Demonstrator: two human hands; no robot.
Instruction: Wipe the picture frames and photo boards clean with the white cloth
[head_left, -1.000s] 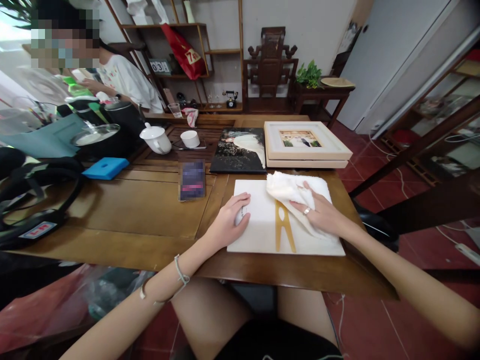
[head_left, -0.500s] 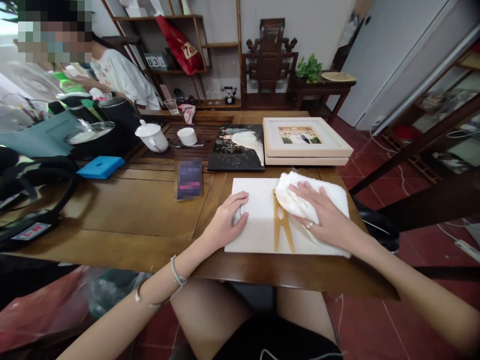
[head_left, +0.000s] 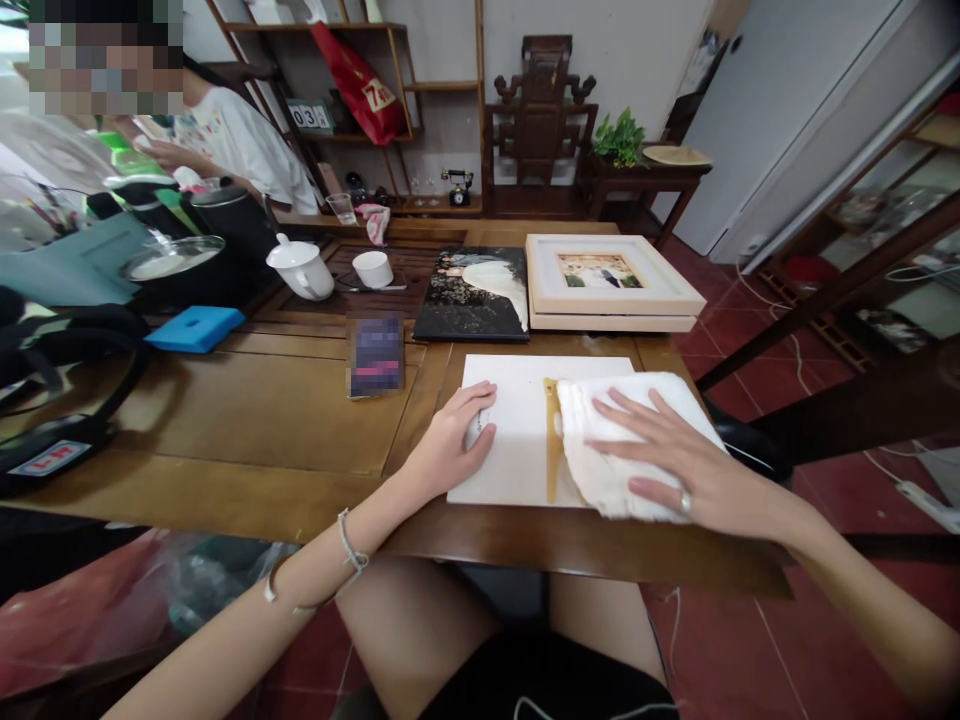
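Note:
A white rectangular panel (head_left: pixel 514 465) lies flat at the front edge of the wooden table. On it rests a tan, two-legged stand piece (head_left: pixel 553 455), its right part hidden under a folded white cloth (head_left: pixel 600 485). My right hand (head_left: pixel 660 455) lies on this cloth with fingers spread, pressing it against the panel's right side. My left hand (head_left: pixel 457 435) rests on the panel's left edge, thumb and fingers apart. Small dark print shows on the panel between them.
Behind the panel lie a dark photo panel (head_left: pixel 480 290) and stacked pale picture frames (head_left: pixel 615 275). Leftward are a blurred-out dark packet (head_left: pixel 376 355), a blue block (head_left: pixel 193 328), a white lidded cup (head_left: pixel 301 268) and headphones (head_left: pixel 67 440). A person (head_left: pixel 240 140) sits at the far left.
My right hand has moved the cloth right and toward me, spreading it flatter over the panel's right side and the stand's right leg. The left hand stays in place.

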